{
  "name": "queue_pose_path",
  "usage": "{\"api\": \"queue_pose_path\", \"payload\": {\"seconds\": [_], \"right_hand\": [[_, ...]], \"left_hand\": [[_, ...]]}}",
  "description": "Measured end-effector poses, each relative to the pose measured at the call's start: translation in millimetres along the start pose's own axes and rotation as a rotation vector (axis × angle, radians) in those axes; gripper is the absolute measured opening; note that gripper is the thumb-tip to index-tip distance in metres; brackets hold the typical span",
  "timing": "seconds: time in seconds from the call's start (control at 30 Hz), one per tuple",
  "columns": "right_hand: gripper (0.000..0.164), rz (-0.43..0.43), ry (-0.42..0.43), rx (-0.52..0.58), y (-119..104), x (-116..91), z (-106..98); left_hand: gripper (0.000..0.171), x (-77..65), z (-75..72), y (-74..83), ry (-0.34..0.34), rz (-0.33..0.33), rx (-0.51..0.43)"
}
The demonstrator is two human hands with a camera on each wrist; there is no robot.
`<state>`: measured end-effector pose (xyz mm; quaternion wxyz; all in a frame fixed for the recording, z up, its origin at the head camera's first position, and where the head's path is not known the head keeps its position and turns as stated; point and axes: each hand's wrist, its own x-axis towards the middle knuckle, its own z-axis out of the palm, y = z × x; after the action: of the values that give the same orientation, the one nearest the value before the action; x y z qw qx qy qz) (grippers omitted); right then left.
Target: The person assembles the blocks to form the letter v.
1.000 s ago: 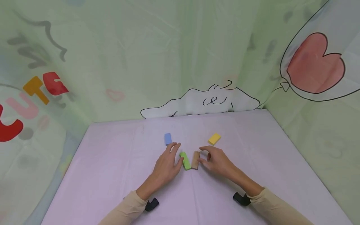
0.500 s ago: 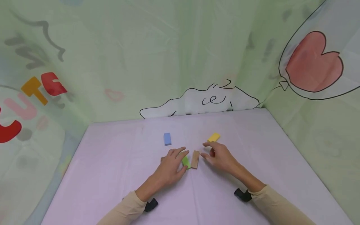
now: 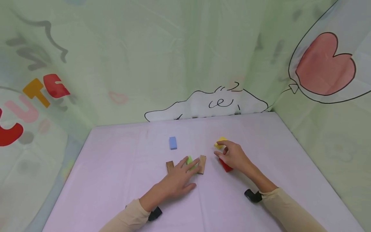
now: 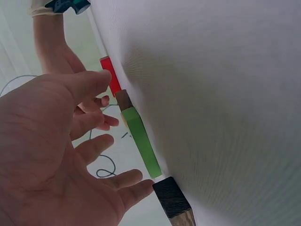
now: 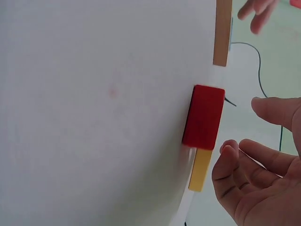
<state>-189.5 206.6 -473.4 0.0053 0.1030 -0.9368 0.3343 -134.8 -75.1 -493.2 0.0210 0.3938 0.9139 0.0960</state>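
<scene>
My left hand (image 3: 179, 181) hovers with spread fingers over a green block (image 3: 189, 159), partly covering it in the head view. Just right of those fingertips lies a light wooden block (image 3: 203, 162). A darker wooden block (image 3: 169, 166) peeks out behind the left hand's back. Over on the right, my right hand (image 3: 235, 157) is above a red block (image 5: 204, 117), thumb and bent fingers apart with nothing between them. Its index finger overlaps a yellow block (image 3: 222, 139) in the head view. The left wrist view shows the green block (image 4: 142, 143) beyond the left fingertips.
A blue block (image 3: 173, 143) lies farther back on the pale lilac tablecloth (image 3: 116, 154). Printed fabric walls (image 3: 139, 64) rise behind the table and on both sides. Each wrist carries a black camera mount (image 3: 253, 195).
My left hand has shifted right across the green block, uncovering the darker wooden block. My right hand has moved right and away from the light wooden block, and the red block now shows beneath it.
</scene>
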Motion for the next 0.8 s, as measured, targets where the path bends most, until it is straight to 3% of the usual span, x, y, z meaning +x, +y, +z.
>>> {"api": "queue_pose_path", "payload": {"seconds": [0.27, 0.6, 0.8], "right_hand": [[0.056, 0.092, 0.015, -0.031, 10, 9, -6], [0.059, 0.114, 0.032, -0.073, 25, 25, -4], [0.063, 0.127, 0.032, -0.078, 31, 29, -6]], "left_hand": [[0.066, -2.8, 4.8, 3.4, -0.028, 0.05, 0.14], [0.065, -8.6, 4.8, 4.2, -0.045, 0.045, 0.045], [0.065, -7.0, 6.1, 5.4, -0.063, 0.034, 0.056]]}}
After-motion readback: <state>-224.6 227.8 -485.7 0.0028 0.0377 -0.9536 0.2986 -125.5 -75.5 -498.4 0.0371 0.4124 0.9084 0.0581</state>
